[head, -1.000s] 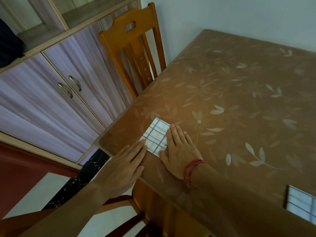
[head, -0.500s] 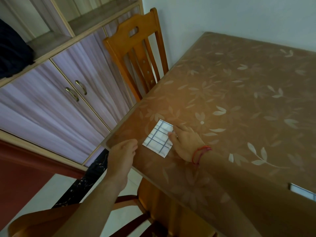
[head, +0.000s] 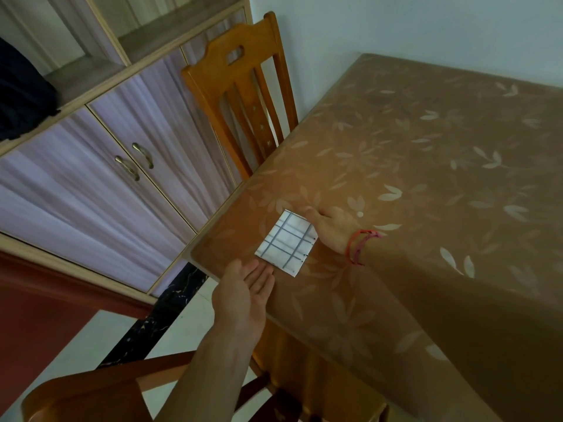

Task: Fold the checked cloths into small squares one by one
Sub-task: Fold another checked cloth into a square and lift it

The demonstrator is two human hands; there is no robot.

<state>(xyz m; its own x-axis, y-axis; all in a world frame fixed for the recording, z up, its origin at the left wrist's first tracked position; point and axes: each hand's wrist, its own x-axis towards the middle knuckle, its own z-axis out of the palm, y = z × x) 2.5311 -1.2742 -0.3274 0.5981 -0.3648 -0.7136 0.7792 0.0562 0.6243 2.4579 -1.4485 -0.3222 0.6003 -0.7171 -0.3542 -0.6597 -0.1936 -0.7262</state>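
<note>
A small folded checked cloth (head: pixel 286 242), white with dark grid lines, sits near the table's left corner and looks slightly raised off the brown leaf-patterned tablecloth (head: pixel 426 184). My right hand (head: pixel 333 229), with a red thread at the wrist, holds the cloth's right edge. Its fingers are hidden behind the cloth and its thumb lies by the top corner. My left hand (head: pixel 246 289) is turned palm up with straight fingers, and its fingertips reach the cloth's lower left edge at the table rim.
A wooden chair (head: pixel 243 95) stands against the table's left side by the wall. Behind it is a cupboard (head: pixel 100 166) with two handled doors. Another chair's back (head: pixel 100 388) is below my left arm, at the table's near side.
My right hand has gone from pressing flat on the cloth to gripping its right edge, with the fingers under it. My left hand left the cloth, then turned palm up at its lower edge.
</note>
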